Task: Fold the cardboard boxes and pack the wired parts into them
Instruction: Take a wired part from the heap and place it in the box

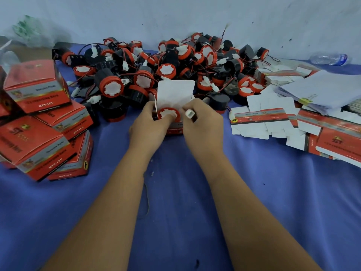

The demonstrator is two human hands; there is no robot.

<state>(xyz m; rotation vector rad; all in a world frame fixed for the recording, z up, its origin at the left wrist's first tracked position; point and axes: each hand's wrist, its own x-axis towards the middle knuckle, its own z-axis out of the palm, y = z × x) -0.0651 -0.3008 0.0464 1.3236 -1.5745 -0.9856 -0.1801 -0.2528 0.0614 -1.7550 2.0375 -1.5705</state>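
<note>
A small red cardboard box (174, 128) stands on the blue cloth at the centre, its white lid flap (175, 92) upright. A red-and-white wired part (168, 114) sits in the box's open top. My left hand (150, 124) grips the box's left side, thumb on the part's white face. My right hand (203, 122) holds the right side and pinches the part's white connector plug (189, 113). Behind the box lies a big pile of black-and-red wired parts (166, 63).
Several closed red boxes (39, 118) are stacked at the left. Flat unfolded box blanks (273, 118) and a clipped stack of white paper (322, 90) lie at the right. A plastic water bottle (330, 59) lies at the far right by the wall.
</note>
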